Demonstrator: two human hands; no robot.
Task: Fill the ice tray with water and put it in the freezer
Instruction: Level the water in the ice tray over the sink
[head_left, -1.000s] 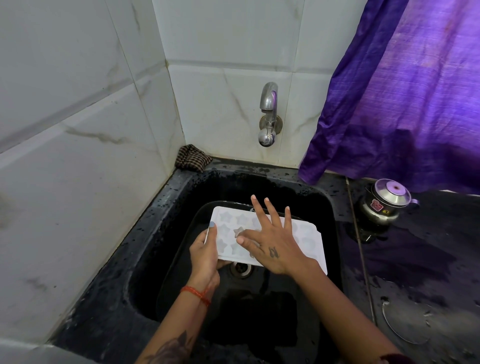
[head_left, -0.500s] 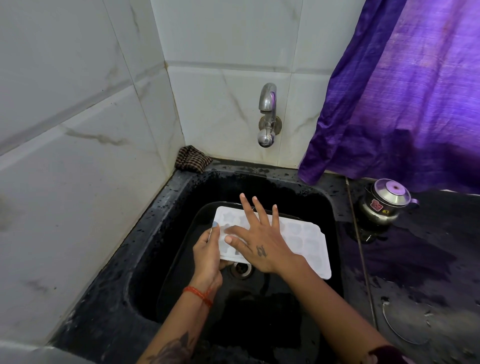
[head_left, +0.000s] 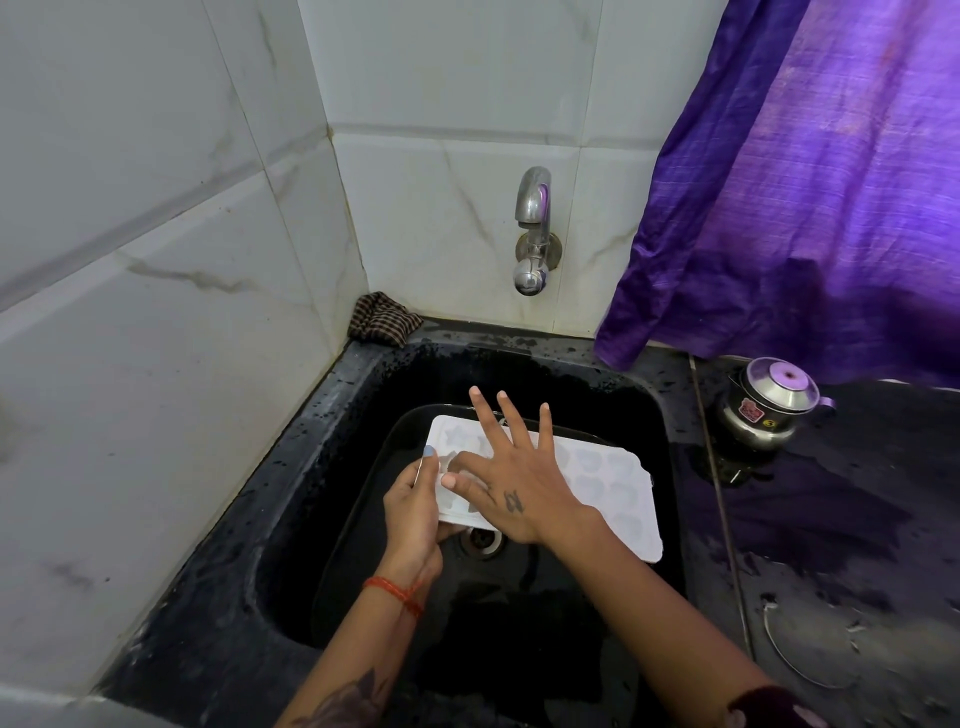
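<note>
Head view: my left hand (head_left: 413, 501) pinches the ice tray (head_left: 608, 486) by its near corner over the sink (head_left: 322, 467); my right hand (head_left: 511, 475) lies spread across it. Light, probably bendy and wet; I'd hold both ends.

Wet black stone, polished metal, matt plastic.
The sink (head_left: 332, 467) looks like dark speckled stone, wet and glossy. The tap (head_left: 532, 228) and small pot (head_left: 769, 410) are shiny polished metal. The ice tray (head_left: 613, 483) is pale, matt plastic. The wall tiles (head_left: 156, 260) are smooth, marbled and glazed; the curtain (head_left: 805, 208) is purple woven cloth with a slight sheen.
</note>
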